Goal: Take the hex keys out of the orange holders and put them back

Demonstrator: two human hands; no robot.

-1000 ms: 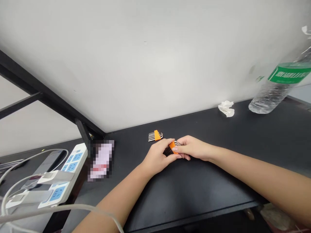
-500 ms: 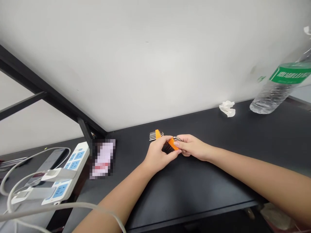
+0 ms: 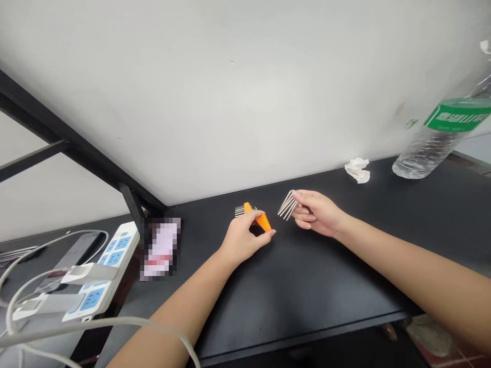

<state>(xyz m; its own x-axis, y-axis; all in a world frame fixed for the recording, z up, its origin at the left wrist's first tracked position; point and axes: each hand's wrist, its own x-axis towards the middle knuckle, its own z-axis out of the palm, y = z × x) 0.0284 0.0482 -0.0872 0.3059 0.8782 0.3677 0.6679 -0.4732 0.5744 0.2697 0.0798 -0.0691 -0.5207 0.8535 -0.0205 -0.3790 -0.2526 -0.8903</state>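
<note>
My left hand (image 3: 242, 239) pinches an orange hex key holder (image 3: 264, 222) between thumb and fingers, low over the black desk. Up and to the right, my right hand (image 3: 317, 210) grips several silver L-shaped hex keys (image 3: 288, 205), their straight ends fanned out down and to the left, apart from the holder. Just behind my left hand lies a second orange holder (image 3: 247, 207) with a row of metal keys in it, partly covered by the fingers. Whether any keys stay in the gripped holder I cannot tell.
Crumpled white tissue (image 3: 357, 170) and a clear plastic bottle (image 3: 425, 140) with a green label stand by the wall. At left are a white power strip (image 3: 109, 273) with plugs, looping cables, a blurred pink item (image 3: 161, 250) and a black metal frame (image 3: 76, 148).
My right hand has pulled the hex keys out of the orange holder and moved up and to the right with them. My left hand, still on the holder, has shifted slightly left.
</note>
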